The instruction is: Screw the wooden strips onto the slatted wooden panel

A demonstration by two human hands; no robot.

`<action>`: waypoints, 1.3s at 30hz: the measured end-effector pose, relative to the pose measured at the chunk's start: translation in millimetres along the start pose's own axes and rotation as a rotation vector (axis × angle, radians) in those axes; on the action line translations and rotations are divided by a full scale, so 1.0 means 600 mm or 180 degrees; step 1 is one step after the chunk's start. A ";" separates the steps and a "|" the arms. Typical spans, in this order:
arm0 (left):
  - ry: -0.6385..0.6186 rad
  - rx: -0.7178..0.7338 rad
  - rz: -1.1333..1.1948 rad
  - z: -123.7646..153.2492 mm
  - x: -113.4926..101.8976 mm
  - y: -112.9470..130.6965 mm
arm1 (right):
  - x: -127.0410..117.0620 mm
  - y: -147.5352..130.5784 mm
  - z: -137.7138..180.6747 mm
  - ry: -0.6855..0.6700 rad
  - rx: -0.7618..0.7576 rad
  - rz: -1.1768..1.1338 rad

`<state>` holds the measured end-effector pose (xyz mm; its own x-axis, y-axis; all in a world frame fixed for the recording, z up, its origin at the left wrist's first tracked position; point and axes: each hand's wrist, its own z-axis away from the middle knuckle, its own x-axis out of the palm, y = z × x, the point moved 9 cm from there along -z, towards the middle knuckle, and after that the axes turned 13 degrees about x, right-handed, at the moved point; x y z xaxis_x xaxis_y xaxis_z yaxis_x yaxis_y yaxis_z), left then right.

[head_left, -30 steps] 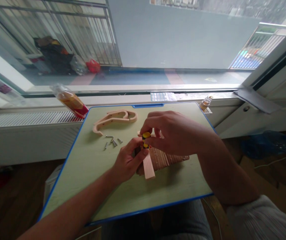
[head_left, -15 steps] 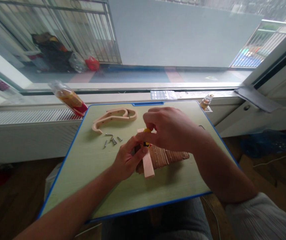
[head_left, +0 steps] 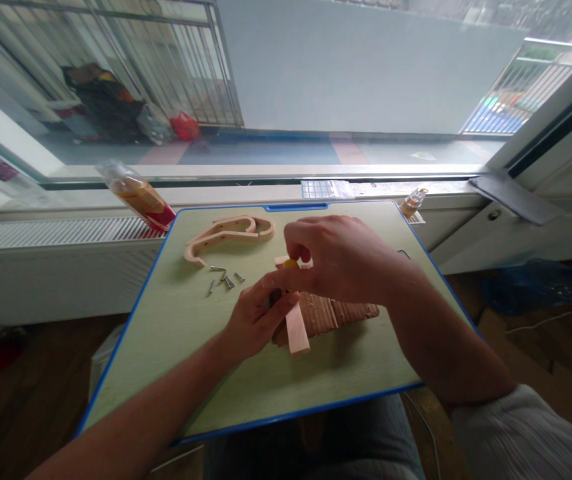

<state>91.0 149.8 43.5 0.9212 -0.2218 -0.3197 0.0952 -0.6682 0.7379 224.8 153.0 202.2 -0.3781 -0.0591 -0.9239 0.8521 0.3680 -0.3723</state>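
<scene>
My right hand (head_left: pixel 341 260) is curled round the yellow-and-black handle of a small screwdriver (head_left: pixel 291 264), held upright over a pale wooden bar (head_left: pixel 297 331). My left hand (head_left: pixel 256 317) pinches the bar and the tool's lower end from the left. The bar lies across a brown slatted wooden piece (head_left: pixel 333 313) on the green lap table (head_left: pixel 191 347). Most of the tool is hidden by my fingers.
A curved wooden part (head_left: pixel 226 235) and several loose screws (head_left: pixel 223 279) lie at the table's back left. A plastic packet (head_left: pixel 139 195) leans on the sill at left, a small bottle (head_left: pixel 413 202) at right. The window and radiator stand behind.
My right hand has closed lower over the screwdriver handle, hiding more of it. The view shifted slightly. My left hand stays on the bar.
</scene>
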 end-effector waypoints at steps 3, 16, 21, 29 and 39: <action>0.0012 0.0010 0.0072 -0.002 0.002 0.003 | -0.009 -0.008 0.012 -0.0274 -0.0240 -0.0334; -0.0120 -0.0189 0.0545 -0.009 0.015 0.012 | -0.007 -0.005 0.014 -0.0224 -0.0201 -0.0156; -0.0066 -0.0314 0.0509 0.000 0.014 -0.004 | -0.007 -0.004 0.011 -0.0074 -0.0107 -0.0063; -0.0029 -0.0142 0.0162 -0.001 0.006 -0.003 | 0.003 -0.014 0.002 0.0267 -0.0078 0.0089; -0.0011 -0.0025 -0.0118 -0.010 0.000 0.013 | 0.021 -0.024 -0.004 0.0155 0.0050 0.0212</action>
<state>94.0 149.0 52.9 0.9157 -0.1995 -0.3488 0.1321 -0.6704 0.7301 207.0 149.0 196.4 -0.3372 0.0105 -0.9414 0.8813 0.3551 -0.3117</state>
